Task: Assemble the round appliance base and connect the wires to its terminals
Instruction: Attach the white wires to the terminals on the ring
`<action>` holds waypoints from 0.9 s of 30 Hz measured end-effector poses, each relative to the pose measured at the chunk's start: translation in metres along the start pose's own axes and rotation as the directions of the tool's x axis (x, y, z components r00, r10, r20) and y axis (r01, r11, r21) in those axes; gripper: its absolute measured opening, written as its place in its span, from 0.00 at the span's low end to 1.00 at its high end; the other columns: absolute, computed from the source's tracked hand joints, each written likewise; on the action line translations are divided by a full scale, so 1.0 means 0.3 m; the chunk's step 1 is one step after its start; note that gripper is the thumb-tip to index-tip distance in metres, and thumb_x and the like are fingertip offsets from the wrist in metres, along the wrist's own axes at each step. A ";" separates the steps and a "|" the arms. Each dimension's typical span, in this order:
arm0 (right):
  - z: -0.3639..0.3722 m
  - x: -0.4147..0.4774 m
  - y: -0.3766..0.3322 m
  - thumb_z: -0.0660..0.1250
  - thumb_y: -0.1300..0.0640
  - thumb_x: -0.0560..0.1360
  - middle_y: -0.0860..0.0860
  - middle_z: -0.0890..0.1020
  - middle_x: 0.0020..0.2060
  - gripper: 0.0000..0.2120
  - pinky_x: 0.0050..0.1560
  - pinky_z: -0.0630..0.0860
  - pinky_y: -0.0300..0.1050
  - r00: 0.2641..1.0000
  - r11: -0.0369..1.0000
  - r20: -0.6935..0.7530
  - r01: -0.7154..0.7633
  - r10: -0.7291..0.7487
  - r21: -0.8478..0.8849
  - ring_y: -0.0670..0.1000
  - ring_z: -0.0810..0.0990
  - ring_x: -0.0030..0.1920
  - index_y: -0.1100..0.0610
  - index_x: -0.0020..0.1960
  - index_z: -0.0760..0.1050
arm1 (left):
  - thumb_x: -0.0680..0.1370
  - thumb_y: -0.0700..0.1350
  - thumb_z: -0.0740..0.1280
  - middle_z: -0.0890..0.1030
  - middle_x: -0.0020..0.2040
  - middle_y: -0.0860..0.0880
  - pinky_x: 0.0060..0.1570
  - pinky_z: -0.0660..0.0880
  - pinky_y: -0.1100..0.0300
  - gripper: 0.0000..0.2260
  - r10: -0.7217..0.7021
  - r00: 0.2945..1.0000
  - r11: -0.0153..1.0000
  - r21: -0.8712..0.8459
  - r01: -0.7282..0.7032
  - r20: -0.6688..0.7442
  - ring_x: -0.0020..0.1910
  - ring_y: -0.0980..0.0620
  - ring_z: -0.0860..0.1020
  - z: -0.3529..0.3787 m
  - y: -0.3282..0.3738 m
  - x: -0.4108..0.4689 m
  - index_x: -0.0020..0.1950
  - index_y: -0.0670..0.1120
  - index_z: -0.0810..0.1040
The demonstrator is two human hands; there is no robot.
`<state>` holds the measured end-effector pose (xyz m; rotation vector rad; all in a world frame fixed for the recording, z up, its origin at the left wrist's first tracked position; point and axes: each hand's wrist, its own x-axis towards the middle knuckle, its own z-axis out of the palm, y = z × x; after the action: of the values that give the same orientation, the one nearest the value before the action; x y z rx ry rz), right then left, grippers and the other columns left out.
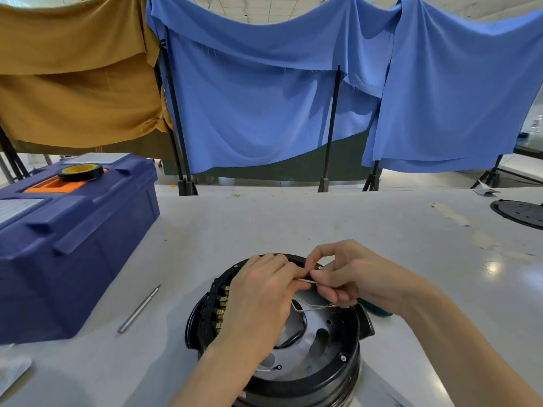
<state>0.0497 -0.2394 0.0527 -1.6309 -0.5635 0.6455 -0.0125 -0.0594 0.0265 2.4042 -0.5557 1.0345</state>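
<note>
**Round appliance base (338, 380) on the bench, both hands on a thin wire**

The base is black and sits on the white bench (293, 218), close to the person, with its open side up. Inside it is a grey metal plate with holes in it. Along the left inner edge of the base runs a row of small brass terminals (221, 306). A black cable (302, 324) loops across the middle of the base.

Both hands are over the far half of the base. The left hand (258, 301) has its fingers (289, 270) curled and pinches one end of a thin wire (307, 281). The right hand (355, 274) pinches the same wire between thumb and first finger, right next to the left hand's fingertips. The wire runs on under the right hand and bends down into the base. I cannot tell if it touches a terminal.

Near the front edge of the base lies a white wire with a ring end (271, 369), and no hand touches it. Just behind the right wrist, beside the base, a dark green thing (377, 309) peeks out (too hidden to name).

Left of the base lies a thin metal rod (139, 308). Further left stands a big blue toolbox (73, 245) with a roll of black tape (80, 171) on its lid. Far to the right of the base, at the edge of the view, lies a flat black round plate (520, 212). Behind the base, past the bench, blue cloths (264, 98) and a brown cloth (73, 69) hang on black stands.
</note>
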 end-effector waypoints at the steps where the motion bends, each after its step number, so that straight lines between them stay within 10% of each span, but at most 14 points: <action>1: 0.008 -0.005 0.009 0.66 0.60 0.79 0.60 0.77 0.30 0.06 0.25 0.64 0.39 1.000 1.000 -0.010 0.009 -0.009 -0.002 0.50 0.69 0.25 0.64 0.49 0.75 | 0.72 0.45 0.71 0.80 0.35 0.54 0.39 0.74 0.57 0.04 -0.073 0.997 0.996 -0.053 0.075 0.031 0.36 0.54 0.78 -0.007 0.005 -0.006 0.39 0.46 0.84; 12: 0.051 -0.065 0.042 0.71 0.66 0.74 0.63 0.83 0.35 0.03 0.33 0.77 0.41 0.971 0.978 -0.168 0.148 -0.171 -0.145 0.53 0.79 0.32 0.67 0.45 0.80 | 0.71 0.44 0.77 0.82 0.34 0.58 0.40 0.79 0.56 0.07 -0.472 0.844 0.767 -0.353 0.535 0.255 0.32 0.58 0.79 -0.041 0.013 -0.056 0.37 0.55 0.83; 16: 0.064 -0.070 0.045 0.70 0.68 0.75 0.60 0.84 0.34 0.05 0.33 0.76 0.40 0.940 0.963 -0.257 0.176 -0.226 -0.205 0.51 0.80 0.31 0.63 0.50 0.79 | 0.66 0.51 0.79 0.74 0.46 0.60 0.48 0.72 0.61 0.13 -0.536 0.841 0.824 -0.177 0.539 0.066 0.49 0.58 0.74 -0.050 0.039 -0.067 0.45 0.55 0.79; 20: 0.076 -0.073 0.054 0.69 0.70 0.75 0.59 0.84 0.34 0.08 0.34 0.76 0.41 0.899 0.947 -0.323 0.227 -0.294 -0.229 0.52 0.81 0.32 0.61 0.51 0.80 | 0.67 0.51 0.79 0.75 0.40 0.58 0.38 0.68 0.69 0.10 -0.609 0.793 0.783 -0.170 0.598 -0.016 0.42 0.61 0.74 -0.071 0.088 -0.073 0.35 0.56 0.77; 27: 0.116 -0.074 0.051 0.69 0.70 0.74 0.56 0.83 0.32 0.09 0.35 0.77 0.42 0.889 0.922 -0.321 0.225 -0.327 -0.315 0.49 0.80 0.30 0.60 0.51 0.79 | 0.73 0.42 0.75 0.83 0.31 0.46 0.33 0.77 0.67 0.05 -0.730 0.543 0.276 -0.549 0.789 0.414 0.29 0.55 0.78 -0.045 0.135 -0.043 0.37 0.46 0.85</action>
<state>0.0098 -0.2319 0.0359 -1.8240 -0.6100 0.0390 -0.0497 -0.0823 0.0352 1.6269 0.2412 0.1814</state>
